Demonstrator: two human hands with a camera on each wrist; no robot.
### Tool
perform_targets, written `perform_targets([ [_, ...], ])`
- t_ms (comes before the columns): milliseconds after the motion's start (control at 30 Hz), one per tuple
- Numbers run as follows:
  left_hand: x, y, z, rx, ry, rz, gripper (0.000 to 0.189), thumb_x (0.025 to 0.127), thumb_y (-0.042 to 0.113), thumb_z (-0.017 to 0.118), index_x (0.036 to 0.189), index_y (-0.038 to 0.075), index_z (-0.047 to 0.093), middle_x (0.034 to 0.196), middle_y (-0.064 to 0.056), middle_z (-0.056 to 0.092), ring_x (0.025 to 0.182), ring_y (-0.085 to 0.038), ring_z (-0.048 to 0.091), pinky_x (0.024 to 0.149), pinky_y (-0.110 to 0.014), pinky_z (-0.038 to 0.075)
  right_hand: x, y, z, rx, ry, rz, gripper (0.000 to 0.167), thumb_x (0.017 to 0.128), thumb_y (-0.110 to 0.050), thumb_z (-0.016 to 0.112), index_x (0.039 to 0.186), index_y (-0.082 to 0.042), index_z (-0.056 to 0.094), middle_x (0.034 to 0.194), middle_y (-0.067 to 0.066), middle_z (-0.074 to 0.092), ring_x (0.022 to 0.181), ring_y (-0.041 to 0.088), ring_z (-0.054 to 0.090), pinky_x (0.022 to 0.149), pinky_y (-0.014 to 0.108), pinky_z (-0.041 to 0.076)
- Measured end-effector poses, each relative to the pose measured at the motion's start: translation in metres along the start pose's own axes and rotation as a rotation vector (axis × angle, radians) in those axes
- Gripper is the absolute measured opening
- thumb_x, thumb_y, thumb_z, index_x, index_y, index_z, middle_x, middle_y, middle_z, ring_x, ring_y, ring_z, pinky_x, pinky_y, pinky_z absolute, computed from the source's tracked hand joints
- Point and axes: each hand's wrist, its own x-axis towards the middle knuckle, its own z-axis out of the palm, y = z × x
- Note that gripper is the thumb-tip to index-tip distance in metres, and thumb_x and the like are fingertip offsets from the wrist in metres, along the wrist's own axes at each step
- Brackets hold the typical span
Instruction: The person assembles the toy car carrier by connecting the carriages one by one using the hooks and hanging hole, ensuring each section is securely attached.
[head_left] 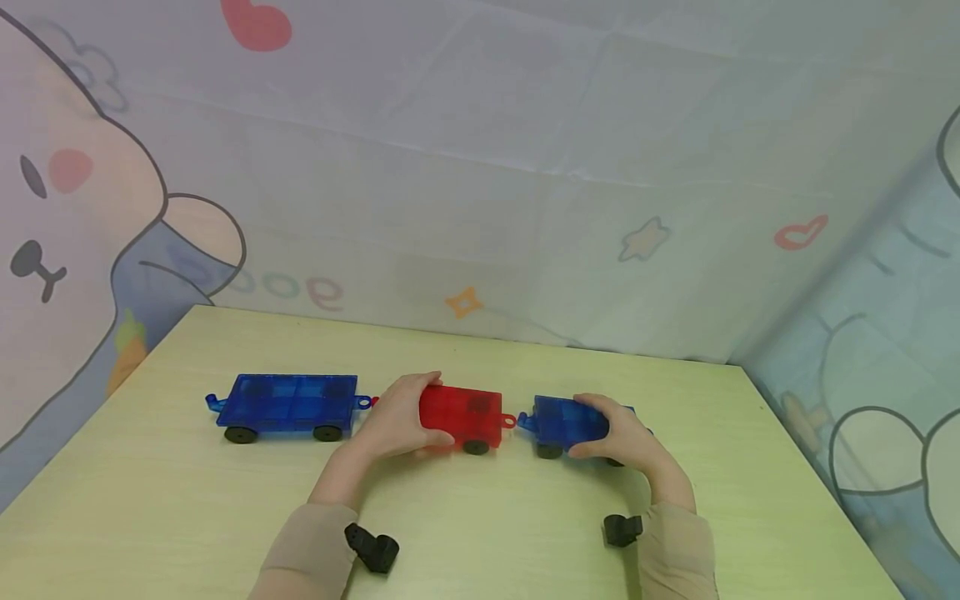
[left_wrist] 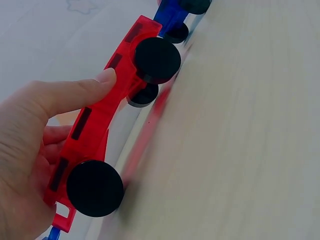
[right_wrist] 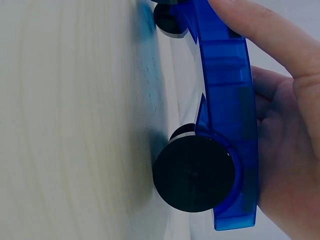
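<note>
My left hand (head_left: 405,417) grips a translucent red toy train car (head_left: 480,408) across its width, thumb on the near side. In the left wrist view the red car's black wheels and side show below the thumb. My right hand (head_left: 626,433) holds a shorter-looking blue toy train car (head_left: 558,421) the same way, its hook toward the red car's ring. In the head view that hook and ring lie very close; whether they touch I cannot tell. Left of the red car stands another blue toy train car (head_left: 288,404), its ring at the red car's hook.
All three cars stand in a row on a pale wooden table (head_left: 480,533). Behind it hangs a printed cloth backdrop (head_left: 525,167), meeting the table's far edge. Small black mounts (head_left: 375,550) are worn on both wrists.
</note>
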Motion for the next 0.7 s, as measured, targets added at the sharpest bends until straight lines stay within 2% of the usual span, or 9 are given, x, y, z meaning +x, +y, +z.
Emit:
perform_targets([
  [167,0.0000,0.0002,0.0007,-0.011,-0.001,-0.010,0.086,0.074,0.026,0.083,0.146,0.003,0.042,0.141,-0.012,0.052,0.130,-0.033,0.046,0.105,-0.053,0.045,-0.0002,0.0007,-0.0005,0.007,-0.002,0.006,0.089,0.076,-0.034,0.084,0.148,-0.006,0.039,0.153,0.023,0.035,0.137,0.048,0.035,0.106,0.065,0.036],
  [700,0.0004,0.0006,0.0013,-0.085,-0.002,-0.047,0.088,0.076,0.027,0.082,0.149,0.004,0.037,0.143,-0.011,0.050,0.131,-0.032,0.045,0.104,-0.053,0.045,0.0007,-0.0004,-0.0004,-0.003,0.001,-0.003,0.089,0.075,-0.034,0.084,0.147,-0.005,0.040,0.152,0.024,0.037,0.136,0.048,0.036,0.106,0.065,0.036],
])
